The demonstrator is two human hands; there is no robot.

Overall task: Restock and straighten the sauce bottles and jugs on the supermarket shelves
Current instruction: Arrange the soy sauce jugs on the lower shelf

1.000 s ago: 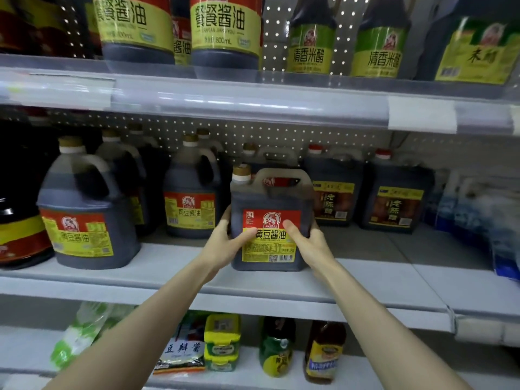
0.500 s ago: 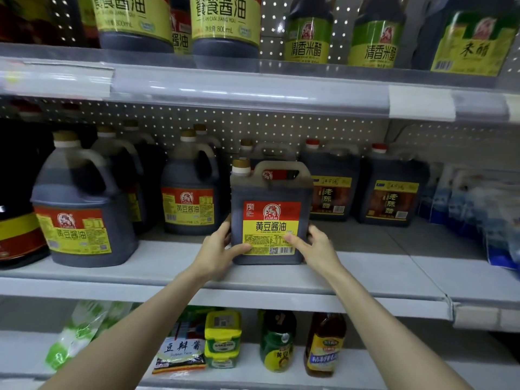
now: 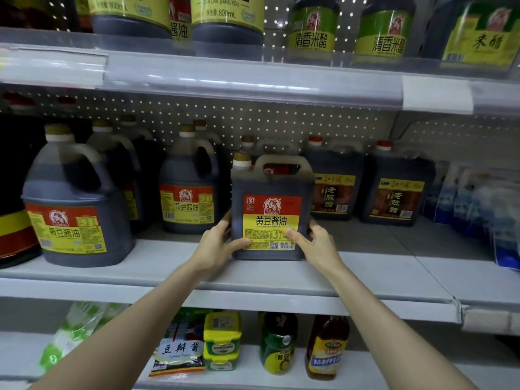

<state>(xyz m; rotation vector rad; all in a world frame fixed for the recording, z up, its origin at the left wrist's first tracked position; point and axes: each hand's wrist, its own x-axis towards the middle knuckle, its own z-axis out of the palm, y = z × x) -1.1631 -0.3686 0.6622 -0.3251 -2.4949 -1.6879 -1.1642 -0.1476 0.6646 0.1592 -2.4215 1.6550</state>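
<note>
Dark jug (image 3: 271, 209) has slid back from the front edge of the shelf (image 3: 365, 277); left hand (image 3: 218, 244) and right hand (image 3: 316, 243) clasp its lower corners; straightening seems nearly done.

Readable stuff on my feed: the square jug (image 3: 271, 220) front and centre has a red-and-yellow label saying 黄豆酱油, with HUANG DOU JIANG YOU in tiny print under it. Its barcode and QR code are too small to read. Same 黄豆酱油 on the big round jug (image 3: 76, 229) at left and the smaller round jug (image 3: 187, 206) further back. The two dark jugs (image 3: 333, 197) (image 3: 399, 201) on the right both say 老陈醋.

Upper shelf (image 3: 253, 80): the yellow-label bottle (image 3: 228, 15) shows 800mL and CAN JIANG YOU, and the red-label bottle (image 3: 178, 26) beside it shows 酱油. Two green-label bottles (image 3: 312, 38) (image 3: 389, 40) read 清香米醋, and the far-right bottle (image 3: 484, 38) reads 米醋.

Lower shelf (image 3: 17, 358): a pouch (image 3: 177, 353) marked 豆瓣酱 and a green bottle (image 3: 278, 353) with 黄豆. The rest is too blurry for me.
</note>
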